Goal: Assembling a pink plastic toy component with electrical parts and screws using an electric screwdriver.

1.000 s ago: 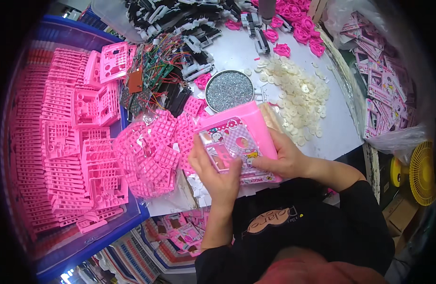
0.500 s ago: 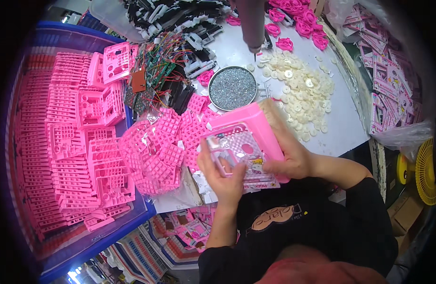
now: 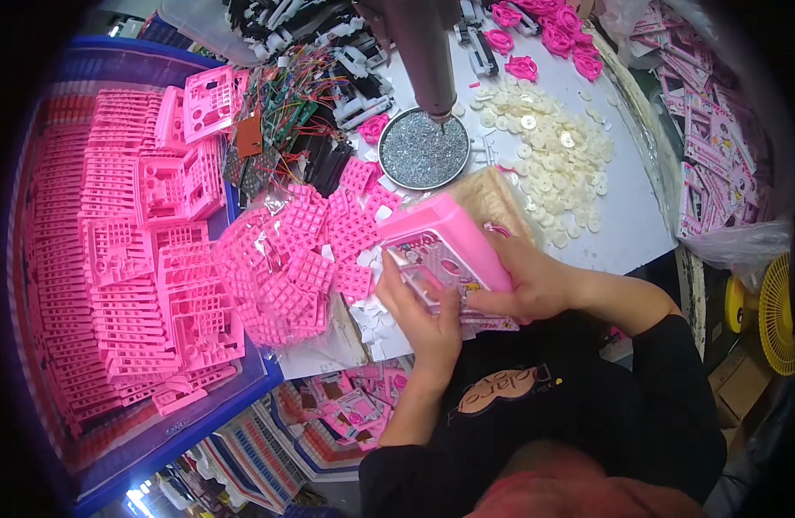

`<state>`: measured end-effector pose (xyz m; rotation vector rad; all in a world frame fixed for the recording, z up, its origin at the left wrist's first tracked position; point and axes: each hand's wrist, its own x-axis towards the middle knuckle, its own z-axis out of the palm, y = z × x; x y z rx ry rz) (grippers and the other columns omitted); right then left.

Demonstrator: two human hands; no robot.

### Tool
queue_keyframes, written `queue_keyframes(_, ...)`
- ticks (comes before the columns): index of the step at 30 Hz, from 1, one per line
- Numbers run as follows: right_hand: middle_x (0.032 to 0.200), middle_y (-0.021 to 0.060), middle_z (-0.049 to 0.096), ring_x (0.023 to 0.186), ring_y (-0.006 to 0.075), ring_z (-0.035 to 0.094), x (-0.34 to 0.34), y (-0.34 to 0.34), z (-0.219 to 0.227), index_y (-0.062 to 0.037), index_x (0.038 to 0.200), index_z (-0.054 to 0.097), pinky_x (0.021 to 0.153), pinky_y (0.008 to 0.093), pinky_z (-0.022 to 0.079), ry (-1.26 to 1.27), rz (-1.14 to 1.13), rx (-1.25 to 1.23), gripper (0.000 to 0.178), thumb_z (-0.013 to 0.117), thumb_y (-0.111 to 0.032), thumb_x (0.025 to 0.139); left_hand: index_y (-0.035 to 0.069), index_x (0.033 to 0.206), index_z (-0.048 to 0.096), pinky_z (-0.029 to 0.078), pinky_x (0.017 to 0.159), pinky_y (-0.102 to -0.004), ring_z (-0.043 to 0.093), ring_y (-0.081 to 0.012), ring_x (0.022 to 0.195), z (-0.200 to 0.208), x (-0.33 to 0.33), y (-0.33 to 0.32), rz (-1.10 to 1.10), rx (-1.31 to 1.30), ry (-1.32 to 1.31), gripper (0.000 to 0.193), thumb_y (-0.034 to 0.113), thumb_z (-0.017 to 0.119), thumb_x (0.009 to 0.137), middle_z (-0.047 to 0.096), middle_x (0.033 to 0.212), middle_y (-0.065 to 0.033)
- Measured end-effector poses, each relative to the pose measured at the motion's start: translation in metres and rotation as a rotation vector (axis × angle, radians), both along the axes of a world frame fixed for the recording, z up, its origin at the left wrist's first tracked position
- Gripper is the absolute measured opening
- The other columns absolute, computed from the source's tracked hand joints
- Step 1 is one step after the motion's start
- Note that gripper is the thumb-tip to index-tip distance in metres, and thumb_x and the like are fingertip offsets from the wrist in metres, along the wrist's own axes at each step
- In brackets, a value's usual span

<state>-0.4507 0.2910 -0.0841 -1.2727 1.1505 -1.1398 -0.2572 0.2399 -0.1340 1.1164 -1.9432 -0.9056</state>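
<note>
Both hands grip a pink plastic case [image 3: 469,240], tilted up over the near edge of the table. A printed, clear-windowed panel [image 3: 432,263] lies on its side turned toward me. My left hand [image 3: 425,332] wraps the panel's left and lower edge, its thumb on the printed face. My right hand [image 3: 540,281] holds the case's right side, its thumb over the panel's lower part; its other fingers are partly hidden behind the case. Just behind the case lies a tan pad in clear wrap [image 3: 492,198]. A round dish of small screws [image 3: 419,177] sits beyond it.
A hanging power screwdriver [image 3: 423,69] points down over the dish. White plastic discs [image 3: 544,142] lie to the right, pink button pads [image 3: 307,268] and wired circuit boards [image 3: 277,129] to the left. A blue crate [image 3: 169,449] holds stacked pink frames. Printed cards [image 3: 717,129] fill a bag at far right.
The pink case has tipped more upright, showing its thick top side, and the tan pad behind it is more exposed. Both hands still hold it. The screwdriver appears lower and further left.
</note>
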Motion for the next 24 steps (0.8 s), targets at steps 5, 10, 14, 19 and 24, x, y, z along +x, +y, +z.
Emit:
queue_keyframes(5,0.127,0.0111,0.061,0.114,0.0194,0.060,-0.019,-0.008,-0.009,0.0011,0.145,0.041,0.099,0.0356,0.049,-0.263,0.130,0.260,0.073,0.078,-0.018,0.085,-0.005,0.144,0.040,0.046,0.098,-0.0405,0.054,-0.0267,0.117,0.007,0.006,-0.022,0.053,0.202,0.186,0.066,0.031,0.067,0.095,0.054,0.127,-0.0193)
queue_keyframes(10,0.121,0.0102,0.064,0.104,0.0151,0.065,-0.031,-0.002,-0.019,0.0028,0.144,0.043,0.087,0.0300,0.055,0.045,0.183,-0.026,0.075,0.082,-0.013,0.082,-0.001,0.126,0.055,0.055,0.080,-0.0273,0.067,-0.0124,0.091,0.011,0.003,-0.048,0.056,0.591,0.728,0.030,0.022,0.044,0.110,0.067,0.109,-0.0078)
queue_keyframes(14,0.104,0.0097,0.070,0.084,0.0140,0.069,-0.027,0.016,-0.013,0.0024,0.132,0.054,0.072,0.0293,0.057,-0.353,0.107,0.379,0.052,0.077,-0.011,0.088,0.000,0.125,0.055,0.051,0.079,-0.0254,0.063,-0.0101,0.089,0.014,-0.008,-0.055,0.052,0.468,0.646,0.031,0.025,0.043,0.111,0.066,0.103,-0.0050)
queue_keyframes(19,0.108,0.0101,0.071,0.080,0.0137,0.069,-0.032,0.016,-0.016,0.0015,0.133,0.055,0.068,0.0278,0.059,-0.448,-0.007,0.299,0.047,0.074,-0.008,0.091,0.001,0.116,0.059,0.048,0.076,-0.0234,0.059,-0.0077,0.087,0.004,0.000,-0.046,0.027,0.699,0.719,0.044,0.037,0.034,0.112,0.065,0.097,-0.0037)
queue_keyframes(24,0.109,0.0100,0.070,0.083,0.0128,0.069,-0.017,0.016,-0.016,0.0027,0.133,0.054,0.065,0.0264,0.059,-0.491,-0.078,0.310,0.045,0.072,-0.008,0.093,0.000,0.095,0.059,0.044,0.066,-0.0249,0.054,-0.0070,0.073,0.008,-0.009,-0.022,0.107,0.259,0.481,0.036,0.027,0.041,0.110,0.064,0.083,-0.0036)
